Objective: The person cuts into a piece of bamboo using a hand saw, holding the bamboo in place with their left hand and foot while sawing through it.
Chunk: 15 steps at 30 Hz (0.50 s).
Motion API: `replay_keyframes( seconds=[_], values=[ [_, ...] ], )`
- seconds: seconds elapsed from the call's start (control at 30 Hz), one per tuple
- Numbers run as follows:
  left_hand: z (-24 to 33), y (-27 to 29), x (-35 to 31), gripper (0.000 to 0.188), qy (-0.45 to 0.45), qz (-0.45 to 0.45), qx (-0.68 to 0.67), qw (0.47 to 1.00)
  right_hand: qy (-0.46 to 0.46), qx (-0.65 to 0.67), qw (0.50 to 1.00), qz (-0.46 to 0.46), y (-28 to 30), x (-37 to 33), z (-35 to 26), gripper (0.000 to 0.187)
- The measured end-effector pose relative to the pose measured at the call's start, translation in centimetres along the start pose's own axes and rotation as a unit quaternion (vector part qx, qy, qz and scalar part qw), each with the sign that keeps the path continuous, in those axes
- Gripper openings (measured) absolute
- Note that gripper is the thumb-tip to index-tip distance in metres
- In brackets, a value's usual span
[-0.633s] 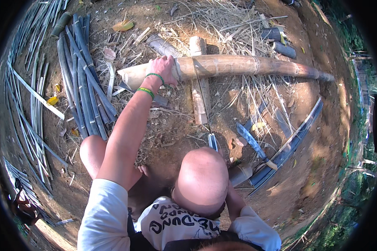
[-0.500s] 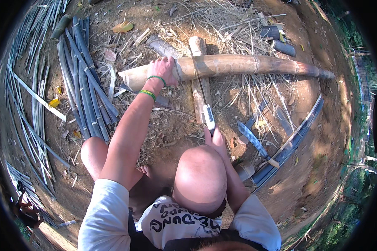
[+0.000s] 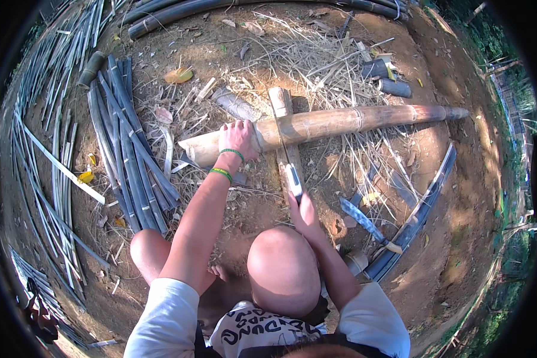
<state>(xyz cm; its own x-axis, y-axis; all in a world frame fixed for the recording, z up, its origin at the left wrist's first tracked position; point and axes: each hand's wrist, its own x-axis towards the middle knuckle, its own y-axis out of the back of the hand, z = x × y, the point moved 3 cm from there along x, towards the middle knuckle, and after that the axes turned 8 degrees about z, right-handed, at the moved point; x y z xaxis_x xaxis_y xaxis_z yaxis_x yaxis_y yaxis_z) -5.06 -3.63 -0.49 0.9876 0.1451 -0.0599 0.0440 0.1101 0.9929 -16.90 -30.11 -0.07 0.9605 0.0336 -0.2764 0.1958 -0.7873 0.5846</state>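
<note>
Well, far left of the left hand (image 3: 238, 138), loose sheaves of thin strips (image 3: 56, 65), pale to greyish and springy-looking. Nearer to that grip, a heap of dark split bamboo (image 3: 138, 140), smooth-skinned, with lighter joint rings. Directly under the hand, the bamboo pole (image 3: 331, 124) — tan, round and thick, roughly pointed at the end left of the hold, ringed with nodes, narrowing to a reddish, then greyer tip well to the right. Looks stiff, hard and fairly heavy, probably hollow; likely to roll or slip on its smooth stretches. Best taken where gripped now, just beside a node, with weight pressed down. Curls over the top there with bent fingers, too short to go all the way round.

Just right of that hold, a pale, rough-ended wooden crosspiece (image 3: 279, 100) beneath the pole. Above it, laid across the pole, a narrow dark saw blade (image 3: 281, 141). At its near end, a pale-and-dark saw handle (image 3: 293, 181), closely wrapped by the right hand (image 3: 305, 212) — cannot tell how the hidden fingers sit. Beyond both grips, dry, tangled shavings (image 3: 307, 62). Right of the saw grip, a mottled bluish knife (image 3: 369, 225), then dark, trough-like bamboo lengths (image 3: 425, 206).
</note>
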Motion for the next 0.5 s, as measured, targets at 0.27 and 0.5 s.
replay_keyframes(
  seconds=[0.27,0.5],
  values=[
    [0.4,0.8,1.1,0.095,-0.005,-0.051,-0.022,0.998,-0.028,-0.088,0.996,-0.004,2.4,-6.5,7.9,0.054],
    [0.1,0.2,0.9,0.098,0.004,-0.024,-0.020,0.999,-0.036,-0.048,0.998,-0.026,0.5,-1.3,0.7,0.046]
  ],
)
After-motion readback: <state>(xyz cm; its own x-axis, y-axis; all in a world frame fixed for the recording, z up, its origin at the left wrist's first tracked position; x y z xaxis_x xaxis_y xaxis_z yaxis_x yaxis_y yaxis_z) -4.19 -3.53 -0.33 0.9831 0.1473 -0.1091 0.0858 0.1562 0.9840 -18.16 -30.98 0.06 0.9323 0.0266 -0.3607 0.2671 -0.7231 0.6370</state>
